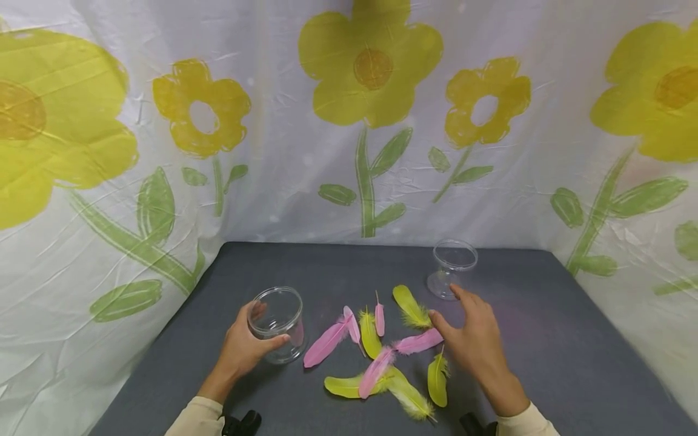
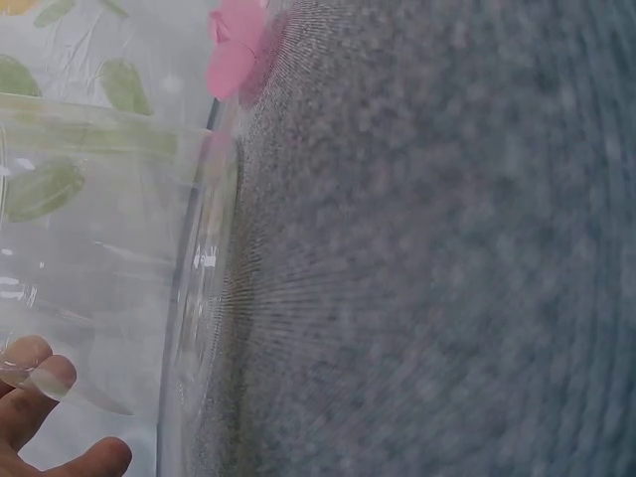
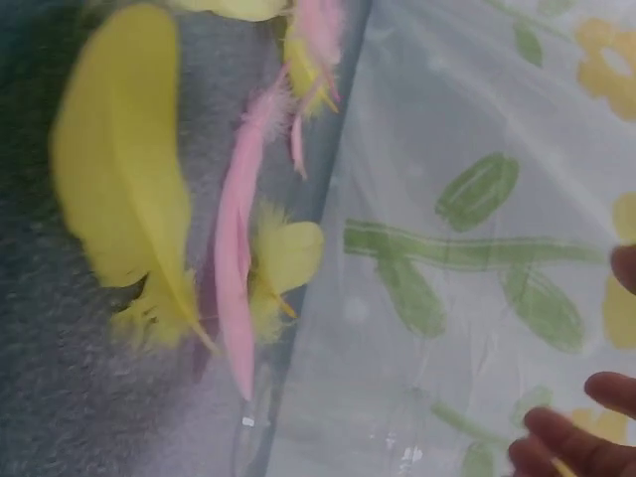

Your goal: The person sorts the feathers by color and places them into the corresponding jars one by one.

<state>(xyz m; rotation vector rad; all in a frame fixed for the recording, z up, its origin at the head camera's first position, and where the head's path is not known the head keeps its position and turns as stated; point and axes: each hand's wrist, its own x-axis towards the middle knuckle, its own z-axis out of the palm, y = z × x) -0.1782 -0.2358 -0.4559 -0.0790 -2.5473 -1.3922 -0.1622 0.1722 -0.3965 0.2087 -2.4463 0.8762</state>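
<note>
A clear plastic jar [image 1: 279,324] stands at the left of the dark table, its mouth facing up. Around its left side curls my left hand [image 1: 244,346], thumb on the near wall; several of that hand's fingers [image 2: 40,383] show beside the jar wall in the left wrist view. Pink feathers [image 1: 325,345] and yellow feathers [image 1: 369,335] lie scattered in the middle. Over their right edge hovers my right hand [image 1: 478,340], fingers apart and holding nothing visible. Its fingertips are close to the base of a clear footed cup [image 1: 454,260] at the back right.
The grey-black tabletop [image 1: 551,345] carries all these things. White fabric [image 1: 283,181] printed with yellow flowers hangs behind and along both sides. Dark straps with devices [image 1: 242,424] sit at my wrists. One yellow feather [image 3: 124,159] looms large in the right wrist view.
</note>
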